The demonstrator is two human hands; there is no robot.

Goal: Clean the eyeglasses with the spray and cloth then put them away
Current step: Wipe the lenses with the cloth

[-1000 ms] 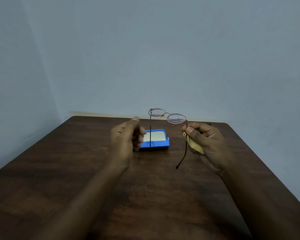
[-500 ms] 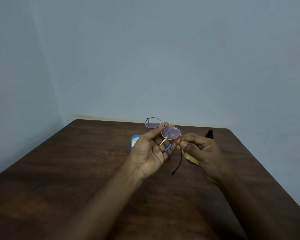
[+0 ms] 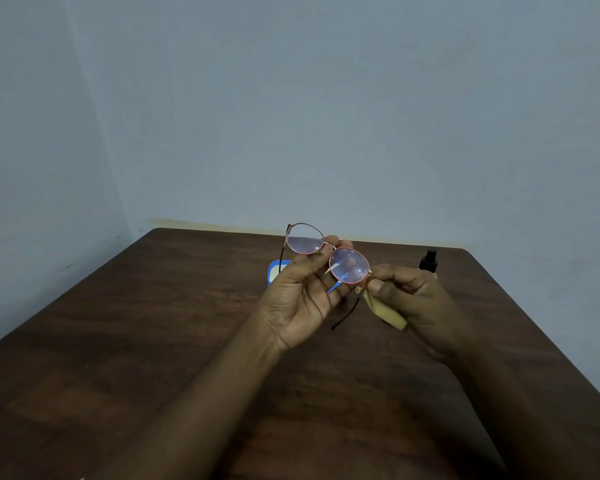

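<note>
Both forearms enter from the bottom edge of the frame, cut off there, and meet a little above the centre over a dark brown wooden table (image 3: pixel 153 341). The left hand (image 3: pixel 300 299), palm turned toward the camera, has its fingers closed on the eyeglasses (image 3: pixel 326 252) around the bridge; the fingertips show behind and partly through the right-hand lens, so the exact grip is hard to make out. The right hand (image 3: pixel 409 296), just right of centre, pinches the frame's hinge at the outer edge of that lens between thumb and forefinger, and the same hand is clamped on a folded yellow cloth (image 3: pixel 387 311), most of which is buried in the palm; only a wedge pokes out below the thumb. The glasses are held in the air, thin pinkish metal rims tilted down to the right, lenses facing the camera with a violet sheen. One dark temple arm hangs down from the right hinge, the other drops behind the left hand.

Behind the left hand, a blue case (image 3: pixel 274 270) lies on the table, almost wholly hidden; only its left corner and a sliver of pale lining show, plus a blue strip under the fingers. Farther back, in the right centre of the frame, a spray bottle (image 3: pixel 429 259) stands near the table's far edge, its dark top visible, its body hidden by the right hand. No label or writing can be read anywhere.

Beyond is a plain blue-grey wall (image 3: pixel 326 116).
</note>
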